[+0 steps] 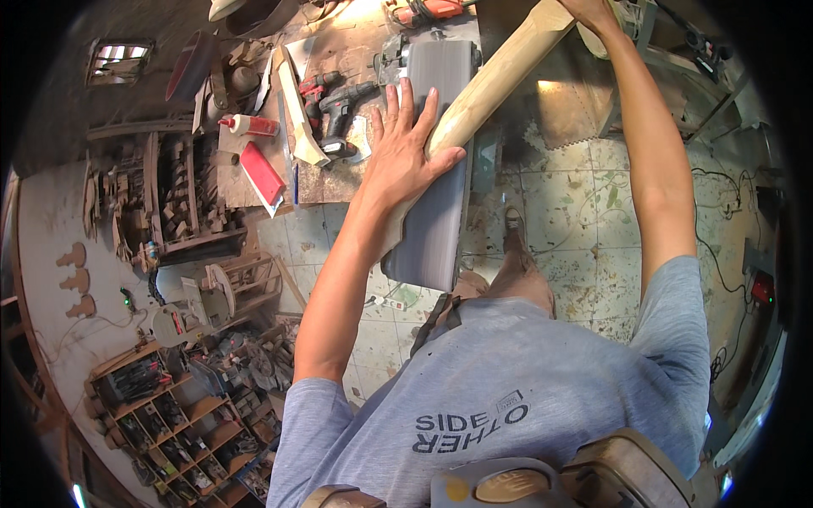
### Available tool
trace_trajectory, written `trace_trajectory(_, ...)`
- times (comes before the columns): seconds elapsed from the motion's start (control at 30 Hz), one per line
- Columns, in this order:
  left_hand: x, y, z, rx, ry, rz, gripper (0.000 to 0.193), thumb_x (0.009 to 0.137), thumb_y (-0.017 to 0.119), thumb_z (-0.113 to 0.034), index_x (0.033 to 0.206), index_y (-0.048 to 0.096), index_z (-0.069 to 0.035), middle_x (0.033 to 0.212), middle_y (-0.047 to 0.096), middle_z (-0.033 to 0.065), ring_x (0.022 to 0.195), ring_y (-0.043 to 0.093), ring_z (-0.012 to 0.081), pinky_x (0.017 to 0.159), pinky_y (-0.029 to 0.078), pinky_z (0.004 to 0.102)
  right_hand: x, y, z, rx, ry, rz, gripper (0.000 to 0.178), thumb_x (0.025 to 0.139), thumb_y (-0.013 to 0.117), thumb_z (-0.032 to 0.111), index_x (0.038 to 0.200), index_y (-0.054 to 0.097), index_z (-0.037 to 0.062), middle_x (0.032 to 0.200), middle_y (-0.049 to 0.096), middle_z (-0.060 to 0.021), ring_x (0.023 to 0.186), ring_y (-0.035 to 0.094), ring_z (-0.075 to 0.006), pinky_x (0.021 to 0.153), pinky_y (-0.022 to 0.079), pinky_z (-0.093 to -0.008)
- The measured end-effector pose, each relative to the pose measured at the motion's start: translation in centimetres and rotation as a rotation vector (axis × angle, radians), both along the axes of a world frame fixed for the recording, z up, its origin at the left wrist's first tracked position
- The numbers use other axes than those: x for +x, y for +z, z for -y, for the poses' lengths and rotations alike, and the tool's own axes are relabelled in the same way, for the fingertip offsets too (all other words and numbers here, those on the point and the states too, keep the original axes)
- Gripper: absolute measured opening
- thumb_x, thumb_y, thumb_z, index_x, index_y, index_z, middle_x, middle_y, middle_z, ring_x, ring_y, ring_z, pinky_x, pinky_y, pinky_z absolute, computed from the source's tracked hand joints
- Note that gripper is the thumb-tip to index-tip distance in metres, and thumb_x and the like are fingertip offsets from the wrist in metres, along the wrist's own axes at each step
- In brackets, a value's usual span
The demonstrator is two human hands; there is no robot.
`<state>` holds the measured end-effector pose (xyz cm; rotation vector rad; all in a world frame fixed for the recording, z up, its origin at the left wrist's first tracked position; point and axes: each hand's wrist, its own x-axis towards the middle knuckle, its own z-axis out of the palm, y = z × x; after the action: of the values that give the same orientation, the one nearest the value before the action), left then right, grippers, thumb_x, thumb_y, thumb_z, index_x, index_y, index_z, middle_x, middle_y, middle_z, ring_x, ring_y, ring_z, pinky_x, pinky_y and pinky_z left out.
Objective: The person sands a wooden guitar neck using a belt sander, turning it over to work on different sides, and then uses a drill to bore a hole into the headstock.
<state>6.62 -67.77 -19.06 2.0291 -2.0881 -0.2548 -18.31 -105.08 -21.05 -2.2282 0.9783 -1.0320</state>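
Observation:
A long, pale piece of wood (504,80) with a rounded, faceted surface lies slantwise over the grey belt of a belt sander (434,229). My left hand (406,152) lies on its near part, fingers stretched and spread, the thumb pointing right across the wood. Below the palm, a curved edge of the wood shows beside the belt. At the upper right, my right hand (590,12) is closed round the far end of the wood. The picture's top edge cuts off part of that hand, so not all its fingers show.
Left of the sander, a workbench (241,190) bears cordless drills (339,110), a red-and-white bottle (251,125), a red block (262,172) and a shaped wooden piece (296,118). An orange power tool (423,11) lies beyond. Compartmented shelving (182,394) stands lower left; cables (720,182) trail at right.

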Motion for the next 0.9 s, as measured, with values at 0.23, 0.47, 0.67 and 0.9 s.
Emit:
trace_trajectory(0.23, -0.8, -0.1, 1.3, -0.036, -0.008, 0.008, 0.1, 0.088, 0.063, -0.068, 0.16, 0.031, -0.006, 0.168, 0.008, 0.031, 0.156, 0.003, 0.0485, 0.121, 0.006, 0.066, -0.6, 1.2, 0.7, -0.029, -0.036, -0.037, 0.028, 0.091, 0.071, 0.028, 0.086, 0.073, 0.0003, 0.079, 0.069, -0.0091, 0.075, 0.067, -0.0206, 0.069, 0.05, -0.0352)
trace_trajectory(0.47, -0.8, 0.4, 0.3, -0.05, 0.01, 0.062, 0.094, 0.087, 0.067, -0.062, 0.158, 0.038, -0.008, 0.166, 0.017, 0.0324, 0.154, 0.014, 0.0505, 0.121, 0.013, 0.0657, 0.2, 1.2, -0.1, -0.006, -0.015, -0.065, 0.03, 0.089, 0.072, 0.029, 0.087, 0.075, -0.0004, 0.093, 0.074, -0.0128, 0.088, 0.071, -0.0261, 0.079, 0.054, -0.0372)
trace_trajectory(0.67, 0.6, 0.6, -1.2, -0.029, -0.007, 0.021, 0.094, 0.087, 0.067, -0.062, 0.158, 0.038, -0.008, 0.166, 0.017, 0.0321, 0.154, 0.013, 0.0511, 0.121, 0.012, 0.0656, -0.1, -2.9, 1.6, -0.184, -0.058, -0.144, 0.042, 0.094, 0.069, 0.045, 0.109, 0.077, 0.0066, 0.13, 0.069, -0.0193, 0.126, 0.062, -0.0331, 0.105, 0.048, -0.04)
trace_trajectory(0.9, 3.2, 0.7, -4.3, 0.051, 0.011, -0.044, 0.101, 0.088, 0.066, -0.065, 0.161, 0.029, -0.007, 0.168, 0.011, 0.0306, 0.157, 0.006, 0.0464, 0.124, 0.007, 0.0606, 2.1, -2.2, -3.1, -0.248, -0.152, -0.162, 0.04, 0.092, 0.067, 0.045, 0.105, 0.078, 0.0091, 0.129, 0.07, -0.0156, 0.121, 0.064, -0.0363, 0.102, 0.051, -0.0426)
